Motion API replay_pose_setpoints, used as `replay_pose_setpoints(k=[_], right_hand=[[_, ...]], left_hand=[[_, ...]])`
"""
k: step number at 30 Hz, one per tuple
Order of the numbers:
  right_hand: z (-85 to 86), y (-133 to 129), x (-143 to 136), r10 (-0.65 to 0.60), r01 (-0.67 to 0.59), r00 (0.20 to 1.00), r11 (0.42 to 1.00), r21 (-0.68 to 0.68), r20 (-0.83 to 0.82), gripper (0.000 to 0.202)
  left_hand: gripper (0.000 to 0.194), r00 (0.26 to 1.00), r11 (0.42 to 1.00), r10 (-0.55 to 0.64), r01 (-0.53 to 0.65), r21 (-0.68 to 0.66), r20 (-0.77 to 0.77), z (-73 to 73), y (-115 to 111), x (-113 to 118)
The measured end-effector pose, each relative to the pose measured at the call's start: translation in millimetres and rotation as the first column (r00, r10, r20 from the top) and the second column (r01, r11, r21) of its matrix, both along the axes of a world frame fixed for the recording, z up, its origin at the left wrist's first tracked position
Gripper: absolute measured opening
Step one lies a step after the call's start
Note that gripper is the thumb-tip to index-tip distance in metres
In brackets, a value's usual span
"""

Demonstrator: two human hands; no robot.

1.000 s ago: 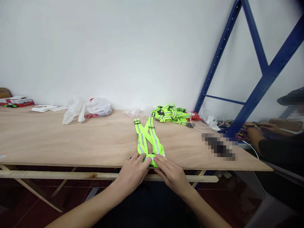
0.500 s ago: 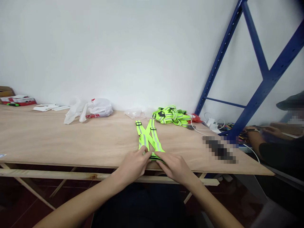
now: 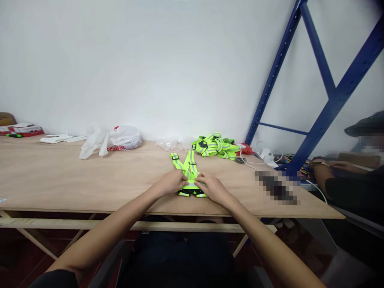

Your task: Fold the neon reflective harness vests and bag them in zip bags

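Observation:
A neon-yellow reflective strap harness (image 3: 191, 185) lies on the wooden table in front of me, its two upper straps with black buckles pointing toward the wall. My left hand (image 3: 174, 182) pinches the left side of its folded band. On the right side of the same band, my right hand (image 3: 211, 186) is closed with the fingertips on the fabric. Below the hands, the band's lower edge shows black parts and short strap ends. Behind the harness sits a tangled pile of similar yellow straps (image 3: 214, 146).
The wooden table (image 3: 75, 176) holds a white plastic bag (image 3: 124, 137), clear plastic packaging (image 3: 168, 144), white papers (image 3: 60, 138) and a red-white box (image 3: 27, 130). At right are cables, a blurred dark object (image 3: 276, 188), a blue metal frame (image 3: 318, 120) and another person's arm (image 3: 322, 170).
Both hands have moved forward, away from the table's front edge, carrying the lower band up over the harness straps. The harness is now shorter, with black parts showing below the hands.

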State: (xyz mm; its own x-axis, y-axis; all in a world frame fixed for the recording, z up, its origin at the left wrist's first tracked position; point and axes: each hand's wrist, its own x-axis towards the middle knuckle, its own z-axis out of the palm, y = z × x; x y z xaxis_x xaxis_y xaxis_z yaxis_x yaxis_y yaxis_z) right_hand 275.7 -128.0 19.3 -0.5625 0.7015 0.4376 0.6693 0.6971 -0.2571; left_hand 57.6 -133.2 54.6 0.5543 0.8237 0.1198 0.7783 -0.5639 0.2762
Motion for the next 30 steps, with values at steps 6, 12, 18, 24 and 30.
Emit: replay_pose_setpoints(k=[6, 12, 18, 24, 30], right_hand=[[-4.2, -20.1, -4.1, -0.188, 0.124, 0.970, 0.930, 0.346, 0.157, 0.012], [-17.0, -46.2, 7.3, -0.051, -0.002, 0.988, 0.942, 0.336, 0.148, 0.017], [-27.5, -84.5, 18.9, 0.050, -0.068, 0.997, 0.937, 0.341, 0.061, 0.036], [-21.9, -86.0, 23.5, 0.146, -0.123, 0.986, 0.966, 0.229, -0.086, 0.015], [-3.4, -49.1, 15.2, 0.027, -0.074, 0.939, 0.990, -0.123, -0.344, 0.020]], left_hand=[[0.017, 0.998, 0.960, 0.056, -0.059, 0.272, 0.020, -12.3, -11.9, 4.3], [0.030, 0.997, 0.963, 0.021, -0.002, 0.268, -0.070, -19.9, -40.5, 4.5], [0.035, 0.996, 0.942, -0.076, 0.059, 0.330, 0.038, -44.9, -86.9, -9.6], [0.027, 0.976, 0.957, -0.143, 0.095, 0.275, 0.162, -50.1, -88.7, -18.0], [0.033, 0.914, 0.997, -0.076, 0.074, 0.021, 0.398, -23.4, -55.8, -15.1]])
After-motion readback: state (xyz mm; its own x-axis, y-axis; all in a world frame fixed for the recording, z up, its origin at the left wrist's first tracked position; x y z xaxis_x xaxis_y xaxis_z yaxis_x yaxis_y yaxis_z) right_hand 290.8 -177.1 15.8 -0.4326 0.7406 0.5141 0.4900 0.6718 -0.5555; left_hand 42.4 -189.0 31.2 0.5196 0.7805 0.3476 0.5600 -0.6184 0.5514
